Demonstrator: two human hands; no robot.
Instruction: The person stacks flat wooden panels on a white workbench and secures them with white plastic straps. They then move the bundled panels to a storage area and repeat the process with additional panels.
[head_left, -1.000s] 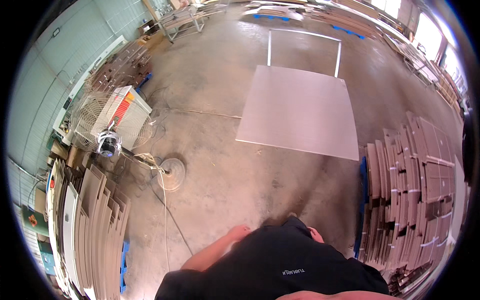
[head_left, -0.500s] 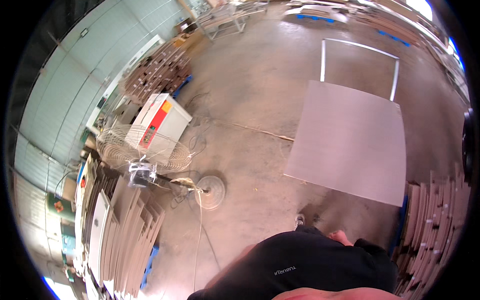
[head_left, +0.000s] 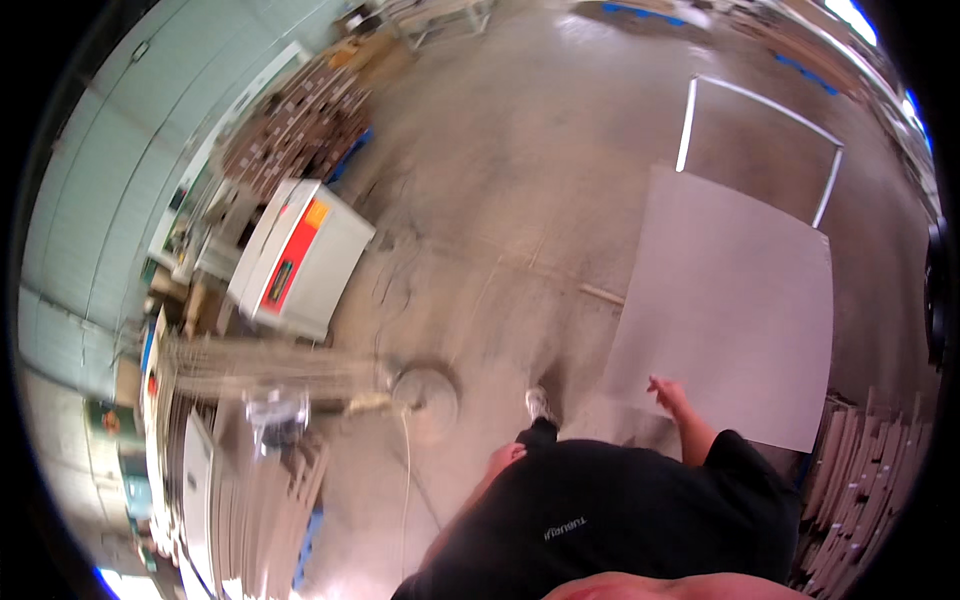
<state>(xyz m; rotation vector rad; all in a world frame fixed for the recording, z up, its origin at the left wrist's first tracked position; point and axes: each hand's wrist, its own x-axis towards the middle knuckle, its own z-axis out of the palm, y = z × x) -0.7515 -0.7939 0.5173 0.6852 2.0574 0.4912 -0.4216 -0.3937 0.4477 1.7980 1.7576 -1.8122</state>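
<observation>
My right hand (head_left: 668,393) is held forward, level in view with the near left part of a large flat grey-brown sheet (head_left: 735,300). Its fingers look loosely apart with nothing in them; whether they touch the sheet, I cannot tell. My left hand (head_left: 505,458) hangs beside my dark clothing, its fingers partly hidden, and nothing shows in it. One shoe (head_left: 538,403) stands out ahead of me on the floor.
Beyond the sheet runs a white rectangular outline (head_left: 688,125). A pedestal fan, its round base (head_left: 425,402) on the floor, stands left with a trailing cord (head_left: 406,490). Behind it is a white machine (head_left: 330,262) with a red stripe. Stacked boards (head_left: 870,490) rise at right, more (head_left: 300,125) far left.
My right hand has swung forward and my left hand has come into view beside my body. A foot has stepped forward. The view has shifted, with the sheet appearing slightly further right and lower.
</observation>
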